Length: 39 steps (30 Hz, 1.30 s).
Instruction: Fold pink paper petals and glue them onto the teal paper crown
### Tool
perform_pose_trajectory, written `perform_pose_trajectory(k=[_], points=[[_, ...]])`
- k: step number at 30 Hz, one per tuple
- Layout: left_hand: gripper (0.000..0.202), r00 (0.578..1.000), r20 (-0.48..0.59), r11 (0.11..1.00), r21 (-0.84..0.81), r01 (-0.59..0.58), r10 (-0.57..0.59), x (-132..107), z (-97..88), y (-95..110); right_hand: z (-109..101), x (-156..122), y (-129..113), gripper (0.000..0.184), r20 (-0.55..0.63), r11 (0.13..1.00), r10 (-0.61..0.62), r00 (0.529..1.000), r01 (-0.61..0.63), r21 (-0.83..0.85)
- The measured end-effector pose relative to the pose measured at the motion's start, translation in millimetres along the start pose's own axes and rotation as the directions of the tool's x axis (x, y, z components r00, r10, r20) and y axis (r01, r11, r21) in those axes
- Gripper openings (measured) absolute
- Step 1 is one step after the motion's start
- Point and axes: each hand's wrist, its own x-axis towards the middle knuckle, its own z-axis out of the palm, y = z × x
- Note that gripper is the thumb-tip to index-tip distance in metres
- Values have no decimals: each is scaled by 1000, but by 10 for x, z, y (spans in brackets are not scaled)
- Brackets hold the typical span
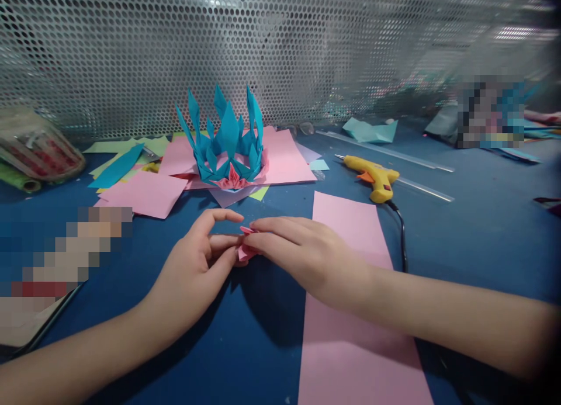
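Note:
Between my two hands is a small piece of folded pink paper [246,252], partly covered by fingers. My left hand [199,253] pinches its left edge between thumb and fingers, with the index finger raised and curved above. Fingers of my right hand [302,247] close over the paper's right side from above. Beneath my right hand and forearm lies a long pink paper strip [346,352]. Beyond my hands stands a crown-like blue folded-paper piece [230,130] with tall points and a pink folded part [234,178] at its front.
A yellow glue gun [372,174] with a black cord rests at right, near clear glue sticks [394,152]. Pink sheets [142,193] and coloured scraps lie at back left, beside a clear jar [39,145]. Perforated metal mesh [280,48] borders the blue table [473,235].

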Motion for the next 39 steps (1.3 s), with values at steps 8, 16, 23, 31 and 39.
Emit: perform_pose_trajectory(k=[8, 16, 23, 31, 39], points=[[36, 999, 33, 999, -40, 30, -29, 30, 0, 3, -31, 37, 38, 48, 47, 988, -76, 996, 81, -132], [43, 995, 41, 988, -127, 91, -86, 57, 11, 94, -48, 66, 33, 41, 127, 980, -98, 987, 118, -159], [49, 984, 39, 974, -145, 176, -172, 115, -32, 125, -59, 96, 67, 32, 234, 977, -171, 957, 196, -84], [52, 970, 75, 960, -144, 241, -232, 147, -32, 160, -76, 95, 151, 29, 275, 971, -235, 932, 239, 19], [51, 956, 88, 945, -154, 290, -279, 166, -35, 159, -70, 124, 148, 18, 284, 978, -107, 953, 49, 204]])
